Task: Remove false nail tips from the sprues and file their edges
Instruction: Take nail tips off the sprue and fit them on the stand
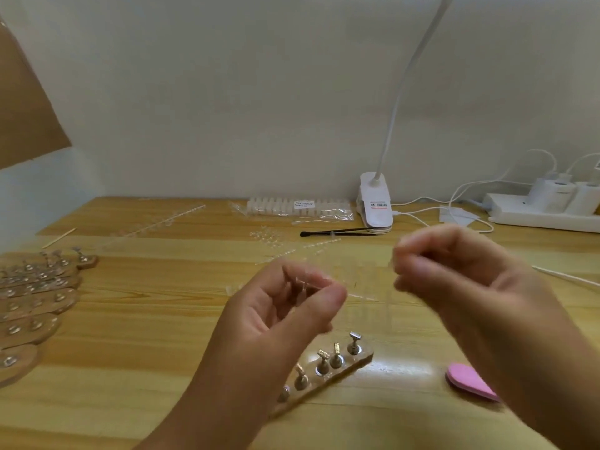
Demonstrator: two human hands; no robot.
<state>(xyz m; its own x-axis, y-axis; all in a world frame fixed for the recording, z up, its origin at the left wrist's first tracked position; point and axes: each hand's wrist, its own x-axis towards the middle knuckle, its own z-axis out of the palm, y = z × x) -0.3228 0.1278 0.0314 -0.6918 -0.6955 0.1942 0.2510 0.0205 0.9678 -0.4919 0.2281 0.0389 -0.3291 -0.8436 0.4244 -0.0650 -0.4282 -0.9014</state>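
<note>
My left hand (285, 310) pinches one end of a clear sprue strip of nail tips (360, 280) between thumb and fingers, above the wooden table (162, 319). My right hand (454, 271), blurred, has its fingers curled at the strip's other end; what they pinch there is too blurred to tell. The pink nail file (467, 380) lies on the table under my right wrist. Loose clear nail tips (266, 237) and more clear sprue strips (156, 222) lie farther back.
A wooden nail stand with metal holders (328, 368) lies below my hands. Several more stands (35, 293) are stacked at the left. A bag of nail tips (292, 207), a black brush (337, 232), a clip lamp (375, 203), a power strip (545, 216) and a wooden stick (58, 238) sit at the back.
</note>
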